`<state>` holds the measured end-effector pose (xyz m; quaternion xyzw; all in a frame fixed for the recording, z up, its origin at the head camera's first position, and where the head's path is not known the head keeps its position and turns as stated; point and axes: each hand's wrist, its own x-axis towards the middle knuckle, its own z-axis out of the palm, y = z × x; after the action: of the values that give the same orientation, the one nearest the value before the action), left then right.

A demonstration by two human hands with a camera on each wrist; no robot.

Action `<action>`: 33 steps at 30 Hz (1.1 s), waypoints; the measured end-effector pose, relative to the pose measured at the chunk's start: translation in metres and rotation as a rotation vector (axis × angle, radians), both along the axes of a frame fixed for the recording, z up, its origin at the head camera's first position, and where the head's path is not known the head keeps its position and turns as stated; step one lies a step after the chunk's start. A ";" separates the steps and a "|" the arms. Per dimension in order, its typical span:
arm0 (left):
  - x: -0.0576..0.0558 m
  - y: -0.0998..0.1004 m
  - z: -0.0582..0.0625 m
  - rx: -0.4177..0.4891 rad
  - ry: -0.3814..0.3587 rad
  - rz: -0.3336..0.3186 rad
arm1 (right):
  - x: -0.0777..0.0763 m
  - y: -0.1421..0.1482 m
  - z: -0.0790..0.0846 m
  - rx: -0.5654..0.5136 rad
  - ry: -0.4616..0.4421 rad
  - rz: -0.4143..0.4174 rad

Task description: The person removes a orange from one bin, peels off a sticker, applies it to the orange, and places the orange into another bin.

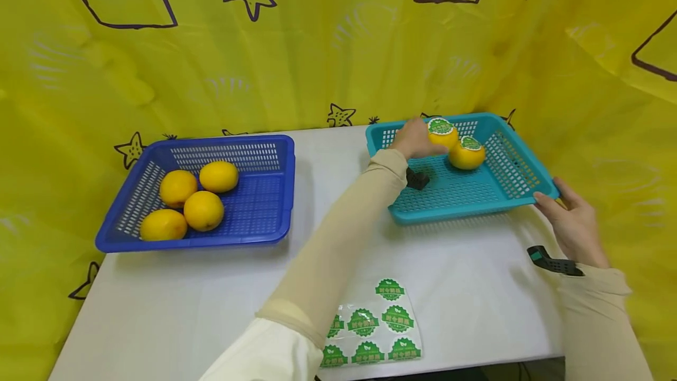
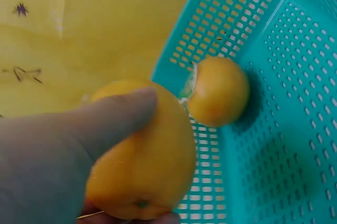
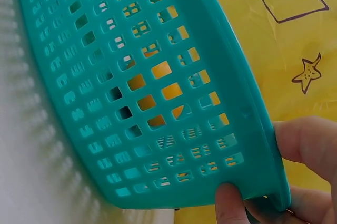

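Note:
My left hand [image 1: 415, 140] grips an orange [image 1: 449, 139] over the teal basket [image 1: 444, 211]. A round green-and-white sticker [image 1: 441, 126] is on top of that orange. In the left wrist view, the thumb lies across the held orange [image 2: 152, 166], and its stem scar shows. Just right of it, a second stickered orange [image 1: 466, 158] rests inside the basket. My right hand [image 1: 573, 225] pinches the basket's near right corner, thumb on the rim. From the right wrist, the basket's slotted wall [image 3: 152, 87] is close, with fingertips [image 3: 230, 203] beneath the rim.
A blue basket [image 1: 254, 239] with several oranges [image 1: 204, 211] stands on the left of the white table [image 1: 206, 310]. A sheet of green stickers [image 1: 363, 322] lies at the front edge. Yellow cloth [image 1: 296, 63] hangs behind and at both sides.

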<state>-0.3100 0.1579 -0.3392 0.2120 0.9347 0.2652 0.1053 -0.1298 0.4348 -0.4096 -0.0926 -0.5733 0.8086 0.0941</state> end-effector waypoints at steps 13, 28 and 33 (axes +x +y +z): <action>-0.011 0.029 -0.029 -0.348 -0.078 0.031 | -0.004 -0.003 -0.004 -0.011 0.028 -0.031; -0.028 0.043 -0.049 -0.357 -0.096 0.072 | -0.004 -0.003 0.001 0.013 0.011 -0.020; -0.022 0.042 -0.044 -0.330 -0.069 0.070 | -0.003 -0.002 0.000 0.008 0.010 -0.046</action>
<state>-0.3324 0.2004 -0.3836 0.1500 0.9681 0.1186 0.1617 -0.1331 0.4331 -0.4100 -0.1014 -0.5738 0.8044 0.1158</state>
